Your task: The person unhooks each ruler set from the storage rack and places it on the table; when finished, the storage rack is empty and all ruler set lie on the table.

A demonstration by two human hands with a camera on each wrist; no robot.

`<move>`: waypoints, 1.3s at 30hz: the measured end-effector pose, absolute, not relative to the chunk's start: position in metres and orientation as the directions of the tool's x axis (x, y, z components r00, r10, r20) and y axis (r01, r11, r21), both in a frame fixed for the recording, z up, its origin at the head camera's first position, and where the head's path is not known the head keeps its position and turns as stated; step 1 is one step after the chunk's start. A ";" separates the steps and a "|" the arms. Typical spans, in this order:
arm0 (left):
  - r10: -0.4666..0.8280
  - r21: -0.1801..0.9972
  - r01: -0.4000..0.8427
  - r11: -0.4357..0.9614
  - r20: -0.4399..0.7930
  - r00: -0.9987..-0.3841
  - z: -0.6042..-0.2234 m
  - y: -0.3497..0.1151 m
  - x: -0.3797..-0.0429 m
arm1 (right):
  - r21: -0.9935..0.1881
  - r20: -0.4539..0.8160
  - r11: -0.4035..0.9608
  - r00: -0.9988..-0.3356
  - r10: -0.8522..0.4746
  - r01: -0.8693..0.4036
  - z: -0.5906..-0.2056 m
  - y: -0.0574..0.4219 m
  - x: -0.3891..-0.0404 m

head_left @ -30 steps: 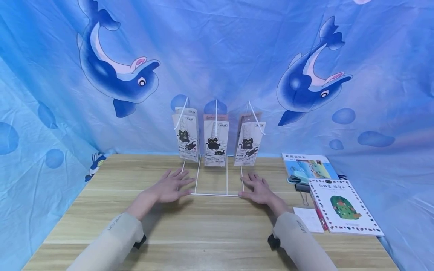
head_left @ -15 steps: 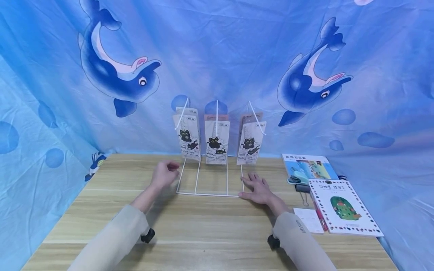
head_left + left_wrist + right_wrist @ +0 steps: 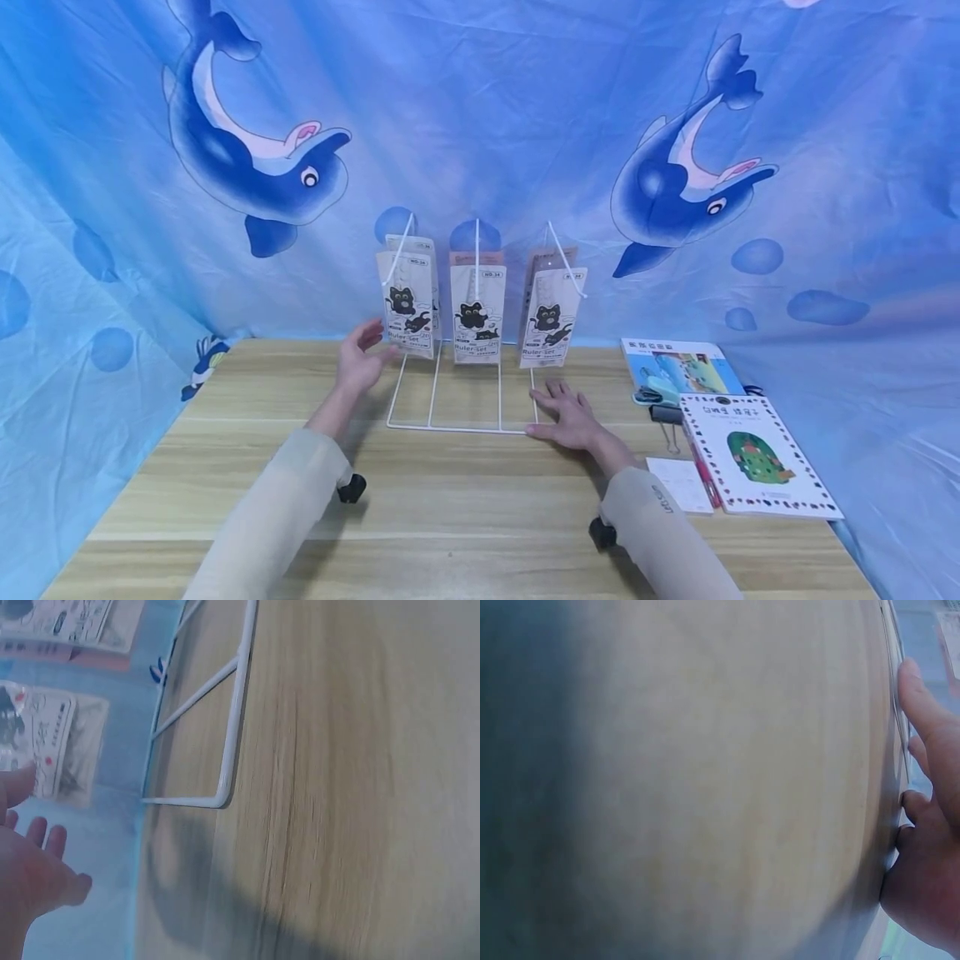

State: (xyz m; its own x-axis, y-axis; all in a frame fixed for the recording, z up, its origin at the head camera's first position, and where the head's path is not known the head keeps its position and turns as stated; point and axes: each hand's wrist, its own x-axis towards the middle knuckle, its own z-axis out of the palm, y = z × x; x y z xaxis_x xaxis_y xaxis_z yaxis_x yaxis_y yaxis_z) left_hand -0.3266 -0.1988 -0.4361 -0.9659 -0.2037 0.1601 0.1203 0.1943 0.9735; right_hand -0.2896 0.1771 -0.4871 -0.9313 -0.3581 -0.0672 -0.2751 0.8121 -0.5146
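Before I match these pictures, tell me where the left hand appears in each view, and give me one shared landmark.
Head: left hand left of centre, beside the lower part of the leftmost ruler set.
Left wrist: lower left, cut off by the picture's edge.
Right wrist: not in it.
Shared landmark: the wooden table.

We see a curtained-off tabletop workspace, home or studio we cannot tell: blue dolphin-printed fabric [image 3: 495, 108] fills the upper frame, above a pale wood-grain table [image 3: 465, 517] with a white rectangular book [image 3: 761, 490] lower right.
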 end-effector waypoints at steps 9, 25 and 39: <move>-0.166 0.992 0.123 0.013 0.123 -0.978 -0.442 -0.197 -0.335 | -0.498 -0.084 0.823 -0.930 -0.358 -0.272 -0.485 0.176 -0.291; -0.225 0.993 0.117 0.015 0.117 -0.967 -0.446 -0.184 -0.341 | -0.490 -0.080 0.824 -0.926 -0.368 -0.285 -0.488 0.176 -0.295; -0.253 0.997 0.079 0.014 0.080 -0.964 -0.448 -0.185 -0.341 | -0.495 -0.126 0.835 -0.932 -0.340 -0.238 -0.487 0.177 -0.292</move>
